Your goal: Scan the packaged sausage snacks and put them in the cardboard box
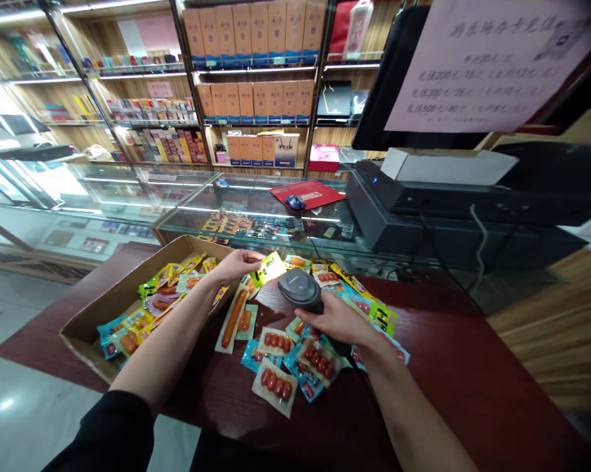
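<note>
My left hand (239, 265) pinches a small yellow-green packet (269, 269) with black print, above the dark red table. Wrapped round the handle of a black barcode scanner (300, 288) is my right hand (342, 320); the scanner's head is beside the yellow-green packet, and its cable hangs down under my right forearm. Below the scanner lie several sausage packets (275, 387), some clear and some blue. A long sausage in clear wrap (233, 319) lies under my left hand, next to a smaller packet.
An open cardboard box (86, 314) with several snack packets stands at the left on the table (437, 367). Behind are a glass counter (201, 203) with a red mat (319, 193) and mouse, a monitor (391, 78) over a black machine (393, 216), and stocked shelves.
</note>
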`<state>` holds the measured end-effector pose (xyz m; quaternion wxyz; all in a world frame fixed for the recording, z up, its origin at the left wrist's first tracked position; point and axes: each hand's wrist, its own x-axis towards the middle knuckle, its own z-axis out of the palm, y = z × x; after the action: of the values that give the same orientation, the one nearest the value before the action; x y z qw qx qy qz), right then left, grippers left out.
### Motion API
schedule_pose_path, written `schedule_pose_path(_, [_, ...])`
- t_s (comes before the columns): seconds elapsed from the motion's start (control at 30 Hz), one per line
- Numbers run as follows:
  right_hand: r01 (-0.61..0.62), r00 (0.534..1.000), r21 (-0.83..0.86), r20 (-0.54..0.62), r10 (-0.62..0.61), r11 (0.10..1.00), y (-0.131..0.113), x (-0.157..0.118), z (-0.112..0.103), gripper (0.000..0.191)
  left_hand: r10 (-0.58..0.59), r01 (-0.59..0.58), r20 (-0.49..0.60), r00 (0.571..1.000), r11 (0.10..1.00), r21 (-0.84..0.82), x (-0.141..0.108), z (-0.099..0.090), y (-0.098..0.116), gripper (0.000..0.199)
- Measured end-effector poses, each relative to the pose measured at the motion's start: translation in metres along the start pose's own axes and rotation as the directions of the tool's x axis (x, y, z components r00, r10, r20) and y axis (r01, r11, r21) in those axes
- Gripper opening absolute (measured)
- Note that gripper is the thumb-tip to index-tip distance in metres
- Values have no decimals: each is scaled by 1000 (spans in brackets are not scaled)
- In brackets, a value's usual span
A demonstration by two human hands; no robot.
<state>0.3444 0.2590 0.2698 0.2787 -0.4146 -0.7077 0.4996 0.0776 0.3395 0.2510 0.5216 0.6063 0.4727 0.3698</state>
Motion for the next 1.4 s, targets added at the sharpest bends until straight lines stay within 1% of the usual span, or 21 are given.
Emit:
schedule_pose_path(0.07, [-5,1000,10,-1,5,1000,-2,0,0,39,0,0,14,1000,1000,-1,0,0,1,51])
schedule_pose_path(0.17, [-24,1000,28,-6,24,999,-5,-1,0,41,-34,35,39,999,999,-30,1,-1,-1,54])
schedule_pose_path(0.3, [-54,999,41,4,54,998,-9,-2,1,45,-46,48,33,998,997,-61,3,0,-4,54])
schedule_pose_path(0.37, [-52,999,39,7,52,998,-12,-4,1,44,-38,40,28,999,997,-70,3,0,-1,53])
schedule_pose_path(0.47, [-45,999,33,5,45,998,-18,-6,1,40,-11,10,-1,1000,998,-66,-3,-7,13,54])
schedule_pose_path(0.5, [-45,999,25,5,45,999,-19,-6,2,39,-1,0,-17,1000,998,-61,-7,-13,19,54])
schedule_pose_path(0.57, [-54,999,-3,2,54,999,-23,-7,3,38,9,-12,-66,998,999,-44,-20,-30,31,55])
schedule_pose_path(0.63, [-74,997,-29,5,74,997,-25,-7,5,38,14,-16,-144,989,1000,-12,-38,-53,40,53])
schedule_pose_path(0.7, [-98,995,-33,26,99,995,-24,-6,8,38,19,-12,-229,973,999,32,-62,-79,46,52])
schedule_pose_path(0.8, [-141,986,-9,85,141,990,-21,-4,12,36,25,8,-345,938,995,94,-104,-117,48,54])
schedule_pose_path(0.87, [-162,982,11,95,160,987,-17,-2,14,36,30,29,-419,908,991,133,-133,-138,47,54])
schedule_pose_path(0.97, [-170,981,16,101,168,985,-13,2,16,38,44,62,-488,872,978,200,-168,-161,46,49])
schedule_pose_path(1.03, [-161,981,6,115,159,987,-12,3,16,38,44,76,-513,857,975,211,-182,-169,44,48])
schedule_pose_path(1.07, [-154,981,0,116,153,988,-12,4,16,38,42,81,-519,854,974,211,-185,-171,42,47])
schedule_pose_path(1.13, [-135,985,-10,109,135,991,-11,3,13,37,32,92,-517,856,973,212,-182,-168,39,48])
schedule_pose_path(1.2, [-115,989,-19,97,116,993,-11,3,9,35,20,99,-498,867,972,211,-169,-157,37,49])
schedule_pose_path(1.27, [-99,990,-20,96,101,995,-10,1,4,33,15,89,-448,894,974,210,-148,-137,36,49])
schedule_pose_path(1.3, [-92,991,-24,93,94,995,-10,0,0,32,19,73,-405,914,975,210,-135,-125,36,48])
schedule_pose_path(1.37, [-75,995,-40,63,78,996,-10,-2,-8,31,44,19,-297,954,979,205,-106,-95,35,46])
schedule_pose_path(1.4, [-68,997,-51,41,71,996,-11,-3,-12,31,59,-7,-255,965,980,198,-90,-80,33,45])
